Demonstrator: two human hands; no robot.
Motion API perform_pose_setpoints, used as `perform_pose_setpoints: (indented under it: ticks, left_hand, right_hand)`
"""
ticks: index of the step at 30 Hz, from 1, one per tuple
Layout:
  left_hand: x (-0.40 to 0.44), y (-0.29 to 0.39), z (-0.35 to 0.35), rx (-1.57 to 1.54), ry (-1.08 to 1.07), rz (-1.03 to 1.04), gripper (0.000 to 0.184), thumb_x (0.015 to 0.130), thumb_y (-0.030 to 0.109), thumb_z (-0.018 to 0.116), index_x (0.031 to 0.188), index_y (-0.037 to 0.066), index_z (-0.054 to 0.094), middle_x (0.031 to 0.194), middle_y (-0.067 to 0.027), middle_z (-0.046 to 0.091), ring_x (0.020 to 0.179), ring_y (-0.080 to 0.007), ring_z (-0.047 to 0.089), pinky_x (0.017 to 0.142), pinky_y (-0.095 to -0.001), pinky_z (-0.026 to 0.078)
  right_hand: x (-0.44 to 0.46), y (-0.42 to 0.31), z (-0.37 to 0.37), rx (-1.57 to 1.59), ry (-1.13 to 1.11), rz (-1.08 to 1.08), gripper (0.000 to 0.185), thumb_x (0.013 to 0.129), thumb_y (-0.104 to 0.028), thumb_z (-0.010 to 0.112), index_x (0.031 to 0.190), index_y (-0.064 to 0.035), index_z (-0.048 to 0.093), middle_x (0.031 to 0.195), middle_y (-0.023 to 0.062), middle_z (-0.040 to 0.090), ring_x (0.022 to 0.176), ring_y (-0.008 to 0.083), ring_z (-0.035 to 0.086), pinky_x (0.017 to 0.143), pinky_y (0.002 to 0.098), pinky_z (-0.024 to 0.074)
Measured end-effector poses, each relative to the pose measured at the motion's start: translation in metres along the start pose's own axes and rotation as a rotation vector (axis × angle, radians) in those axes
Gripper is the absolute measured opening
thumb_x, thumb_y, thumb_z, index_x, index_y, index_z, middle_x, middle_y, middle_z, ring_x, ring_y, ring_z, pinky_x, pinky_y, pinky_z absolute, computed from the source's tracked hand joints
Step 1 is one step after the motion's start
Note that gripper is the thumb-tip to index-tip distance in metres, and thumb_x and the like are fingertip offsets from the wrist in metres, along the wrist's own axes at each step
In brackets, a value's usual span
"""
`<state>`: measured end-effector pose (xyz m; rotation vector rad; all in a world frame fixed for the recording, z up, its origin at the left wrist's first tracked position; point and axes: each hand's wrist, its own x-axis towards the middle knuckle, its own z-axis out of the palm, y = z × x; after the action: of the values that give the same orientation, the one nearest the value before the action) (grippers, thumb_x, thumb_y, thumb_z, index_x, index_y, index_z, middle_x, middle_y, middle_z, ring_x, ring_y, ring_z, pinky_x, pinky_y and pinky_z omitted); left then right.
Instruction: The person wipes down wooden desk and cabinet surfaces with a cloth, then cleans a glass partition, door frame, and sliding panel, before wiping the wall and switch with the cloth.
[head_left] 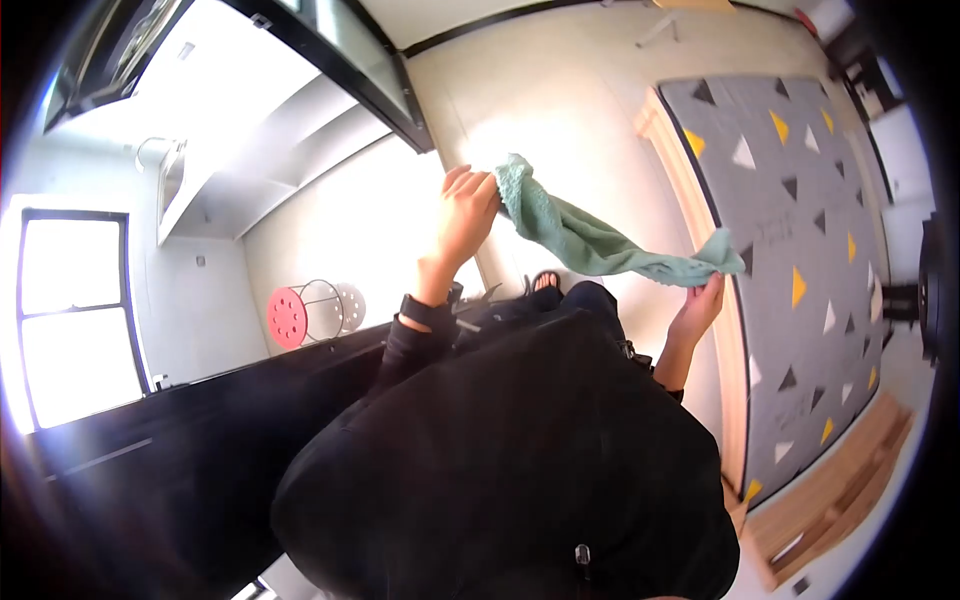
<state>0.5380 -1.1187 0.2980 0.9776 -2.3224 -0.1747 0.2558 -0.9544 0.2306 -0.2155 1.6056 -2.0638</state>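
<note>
A green cloth (590, 238) hangs stretched and slightly twisted between my two hands, in front of my dark top. My left hand (468, 212) is closed on its upper left end, with a bunched part sticking out past the fingers. At the other end, my right hand (702, 302) pinches the cloth near its corner, and a small flap stands up above the fingertips. The cloth sags a little in the middle, above the pale floor.
On the right is a bed with a grey mattress (815, 230) patterned with triangles and a wooden frame (735, 400). A red round stool (288, 317) stands at the left, near a window (80, 318). A black-framed door (370, 70) is at the upper left.
</note>
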Motion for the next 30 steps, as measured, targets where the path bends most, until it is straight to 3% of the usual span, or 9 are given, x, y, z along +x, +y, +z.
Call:
perform_pose_setpoints:
  ticks: [4, 8, 14, 16, 18, 20, 22, 28, 30]
  left_hand:
    - [-0.024, -0.038, -0.009, 0.046, 0.021, -0.237, 0.007, 0.072, 0.002, 0.054, 0.077, 0.003, 0.05, 0.074, -0.0125, 0.053, 0.078, -0.0316, 0.052, 0.083, -0.0408, 0.039]
    - [-0.06, -0.074, -0.014, 0.051, 0.002, -0.545, 0.008, 0.074, 0.003, 0.051, 0.082, 0.002, 0.052, 0.079, -0.015, 0.056, 0.083, -0.033, 0.053, 0.081, -0.0405, 0.041]
    - [-0.03, -0.125, 0.002, 0.062, 0.246, -0.979, 0.021, 0.077, 0.004, 0.046, 0.097, 0.001, 0.052, 0.087, -0.0165, 0.057, 0.084, -0.0355, 0.052, 0.07, -0.0428, 0.042]
    - [0.006, -0.161, 0.033, 0.269, 0.451, -0.993, 0.022, 0.077, 0.001, 0.045, 0.098, 0.001, 0.051, 0.089, -0.0166, 0.056, 0.085, -0.0356, 0.052, 0.069, -0.0434, 0.041]
    - [0.052, -0.196, 0.036, 0.067, 0.506, -0.986, 0.024, 0.075, -0.002, 0.045, 0.098, 0.002, 0.051, 0.092, -0.0159, 0.056, 0.087, -0.0346, 0.052, 0.075, -0.0421, 0.041]
    - [0.098, -0.236, 0.021, 0.177, 0.532, -0.732, 0.029, 0.075, -0.004, 0.044, 0.101, 0.003, 0.052, 0.096, -0.016, 0.056, 0.093, -0.0336, 0.051, 0.08, -0.0401, 0.041]
    - [0.129, -0.262, -0.006, 0.231, 0.588, -0.77, 0.038, 0.076, -0.008, 0.044, 0.111, 0.003, 0.05, 0.104, -0.0173, 0.055, 0.099, -0.0348, 0.05, 0.085, -0.0397, 0.041]
    - [0.145, -0.301, -0.095, 0.088, 1.084, -0.853, 0.038, 0.084, -0.009, 0.037, 0.121, -0.001, 0.041, 0.102, -0.0124, 0.056, 0.091, -0.0188, 0.054, 0.077, -0.0301, 0.044]
    - [0.144, -0.325, -0.133, 0.106, 1.203, -0.693, 0.031, 0.092, 0.006, 0.036, 0.122, -0.001, 0.04, 0.11, -0.0106, 0.053, 0.098, -0.0168, 0.05, 0.085, -0.0296, 0.041]
  right_hand:
    - [0.038, 0.023, 0.099, -0.076, -0.33, 0.085, 0.036, 0.092, -0.026, 0.04, 0.112, 0.0032, 0.048, 0.106, 0.0097, 0.052, 0.099, 0.0169, 0.051, 0.087, 0.0297, 0.0409]
    - [0.079, 0.075, 0.184, -0.286, -0.657, 0.136, 0.032, 0.091, -0.028, 0.044, 0.101, -0.0005, 0.056, 0.085, 0.0011, 0.053, 0.074, 0.0081, 0.046, 0.064, 0.0227, 0.0376]
    - [0.1, 0.133, 0.344, -0.31, -1.028, 0.309, 0.026, 0.091, -0.03, 0.046, 0.099, -0.0082, 0.057, 0.075, -0.0053, 0.046, 0.067, 0.0043, 0.041, 0.062, 0.0207, 0.037]
    - [0.115, 0.146, 0.395, -0.273, -1.1, 0.273, 0.029, 0.092, -0.032, 0.043, 0.109, -0.0098, 0.051, 0.085, -0.0048, 0.048, 0.073, 0.0039, 0.044, 0.063, 0.0215, 0.0387]
    - [0.125, 0.138, 0.446, -0.296, -1.133, 0.122, 0.038, 0.092, -0.035, 0.041, 0.118, -0.0084, 0.046, 0.099, -0.0019, 0.051, 0.083, 0.0069, 0.048, 0.066, 0.0236, 0.0416]
    - [0.137, 0.133, 0.501, -0.266, -1.111, 0.136, 0.047, 0.093, -0.038, 0.038, 0.128, -0.0075, 0.039, 0.117, 0.0039, 0.047, 0.1, 0.0145, 0.049, 0.074, 0.0286, 0.0443]
    - [0.134, 0.133, 0.557, -0.112, -1.051, 0.133, 0.044, 0.093, -0.035, 0.038, 0.125, -0.0054, 0.043, 0.107, 0.0019, 0.052, 0.084, 0.0098, 0.05, 0.063, 0.0212, 0.0417]
    - [0.108, 0.111, 0.678, -0.007, -1.111, -0.001, 0.045, 0.094, -0.033, 0.036, 0.127, -0.0028, 0.039, 0.118, 0.0052, 0.049, 0.093, 0.0129, 0.05, 0.076, 0.0242, 0.0416]
    - [0.095, 0.096, 0.726, 0.283, -1.133, -0.006, 0.044, 0.095, -0.031, 0.034, 0.125, 0.0003, 0.038, 0.117, 0.0081, 0.048, 0.096, 0.0141, 0.05, 0.08, 0.0278, 0.0423]
